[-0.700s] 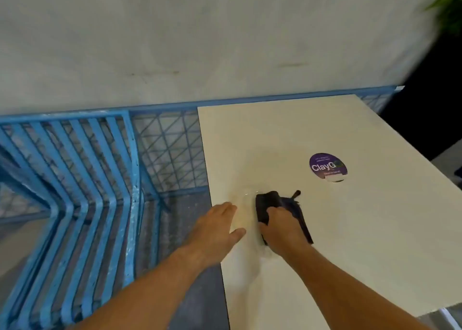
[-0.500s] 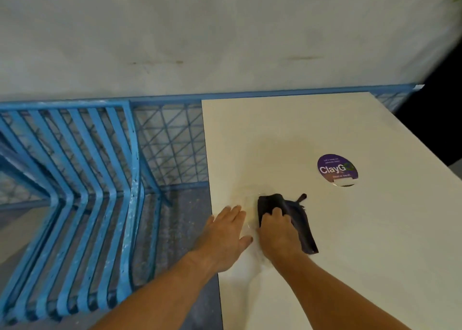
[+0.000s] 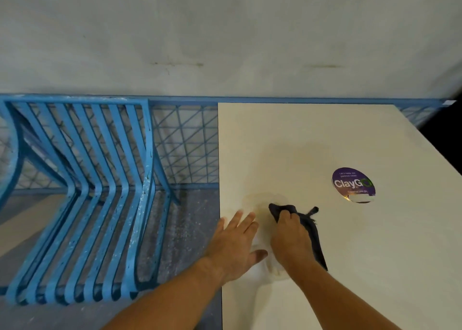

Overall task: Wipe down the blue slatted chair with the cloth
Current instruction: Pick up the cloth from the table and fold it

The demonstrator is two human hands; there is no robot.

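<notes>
The blue slatted chair (image 3: 82,194) stands at the left, its bent slats flecked with pale spots. A dark cloth (image 3: 308,227) lies on the cream table (image 3: 337,134), and my right hand (image 3: 290,239) is closed over its near end. My left hand (image 3: 236,242) rests flat at the table's left edge with fingers spread, just left of the cloth. Both hands are well to the right of the chair and apart from it. Under my hands lies something clear and crumpled; I cannot tell what it is.
A round purple ClayGo sticker (image 3: 353,184) sits on the table to the right. A blue wire-mesh fence (image 3: 185,144) runs along a grey wall behind chair and table. Speckled grey floor (image 3: 190,229) separates the chair from the table.
The view has swung left, showing more of the chair. My left hand's fingers have spread a little further onto the table; my right hand keeps its grip on the cloth.
</notes>
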